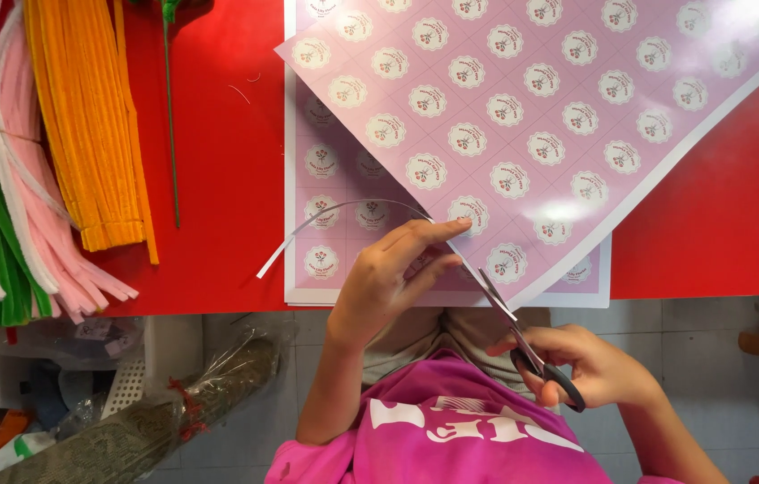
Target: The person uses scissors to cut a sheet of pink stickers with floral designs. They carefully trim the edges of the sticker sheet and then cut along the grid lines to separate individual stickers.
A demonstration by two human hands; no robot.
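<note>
Your right hand (pixel 599 363) has its fingers closed through the scissors (pixel 523 336); your left hand (pixel 393 273) pinches the pink sticker sheet (pixel 532 116) at the cut. A trimmed white strip (pixel 325 220) curls off over the red counter (pixel 711 224), pipe cleaners (pixel 47 152) lying well left.

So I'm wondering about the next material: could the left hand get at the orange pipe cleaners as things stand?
Probably yes. The left hand pins the pink sticker sheet, and only bare red table and a thin green stem lie between it and the orange pipe cleaners. It would have to let go first.
</note>
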